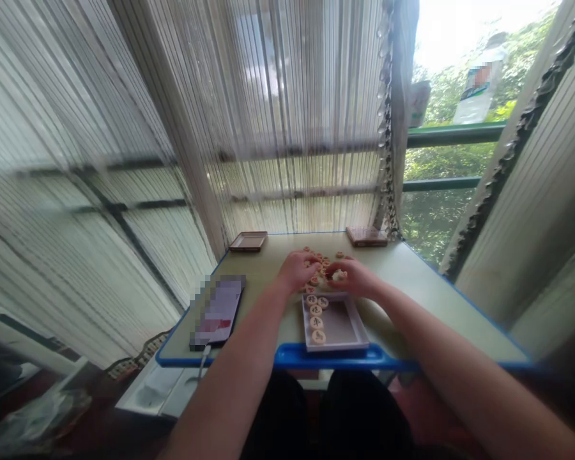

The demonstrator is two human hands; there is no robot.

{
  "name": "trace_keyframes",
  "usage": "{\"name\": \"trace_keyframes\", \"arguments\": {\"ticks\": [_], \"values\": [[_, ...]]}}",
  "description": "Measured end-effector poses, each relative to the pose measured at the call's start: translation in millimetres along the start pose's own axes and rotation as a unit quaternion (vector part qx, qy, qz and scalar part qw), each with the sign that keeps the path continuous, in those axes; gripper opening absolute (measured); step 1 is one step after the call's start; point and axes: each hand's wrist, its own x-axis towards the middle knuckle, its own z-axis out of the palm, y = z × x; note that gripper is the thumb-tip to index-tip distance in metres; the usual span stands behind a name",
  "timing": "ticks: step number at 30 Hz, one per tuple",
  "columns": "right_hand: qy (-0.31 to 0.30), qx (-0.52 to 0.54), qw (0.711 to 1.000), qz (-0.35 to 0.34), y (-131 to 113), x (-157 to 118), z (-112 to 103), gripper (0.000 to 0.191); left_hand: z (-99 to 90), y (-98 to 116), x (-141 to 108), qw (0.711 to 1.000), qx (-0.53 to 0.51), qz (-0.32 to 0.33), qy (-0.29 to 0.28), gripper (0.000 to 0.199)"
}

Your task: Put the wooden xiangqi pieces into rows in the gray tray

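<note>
A person's two bare hands reach forward over a pale counter with a blue edge. Small round discs lie loosely scattered between the left hand and the right hand, with a few just beyond the fingers. Both hands are partly closed, with bent fingers at the discs; whether either one grips a disc, I cannot tell.

A shallow, open white box sits on the near side of the hands, close to the person's body. Inside, four discs form a column along its left wall, running away from the body, and a fifth lies beside the farthest one. The left hand is nearer this column; the right hand is beyond the box's bare right side.

The discs look smooth and wood-coloured, with dark characters on those in the box and reddish marks on some loose ones. To the left lies a flat phone with a white cable. At the far edge are a brown-rimmed tray and a flat reddish-brown box, before sheer, striped curtains.
</note>
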Motion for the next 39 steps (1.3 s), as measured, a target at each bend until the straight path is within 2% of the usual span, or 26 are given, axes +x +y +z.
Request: {"name": "trace_keyframes", "arguments": {"ticks": [4,9,29,33,35,39], "values": [[-0.048,0.021,0.997,-0.058,-15.8,-7.5,-4.7,0.015,2.9,-1.5,-1.2,1.0,-0.002,-0.006,-0.009,0.021],[-0.095,0.009,0.99,-0.101,-20.1,-9.6,-2.3,0.017,6.7,-7.6,-1.6,1.0,0.013,-0.011,-0.021,0.022],[-0.092,0.003,0.99,-0.11,-23.7,-13.1,-2.8,0.016,6.4,-7.2,-1.5,0.999,0.014,-0.03,-0.04,0.02],[-0.036,0.0,0.995,-0.096,-20.7,-10.7,-6.0,0.018,-1.3,-0.3,-3.1,0.995,-0.058,-0.062,-0.052,0.022],[0.022,-0.009,0.996,-0.087,-19.2,-9.2,-7.7,0.019,-6.6,3.4,-4.7,0.981,-0.142,-0.083,-0.104,0.03],[0.125,-0.041,0.987,-0.088,-18.1,-7.6,-9.4,0.018,-14.6,9.5,-8.3,0.924,-0.285,-0.104,-0.233,0.039]]}}
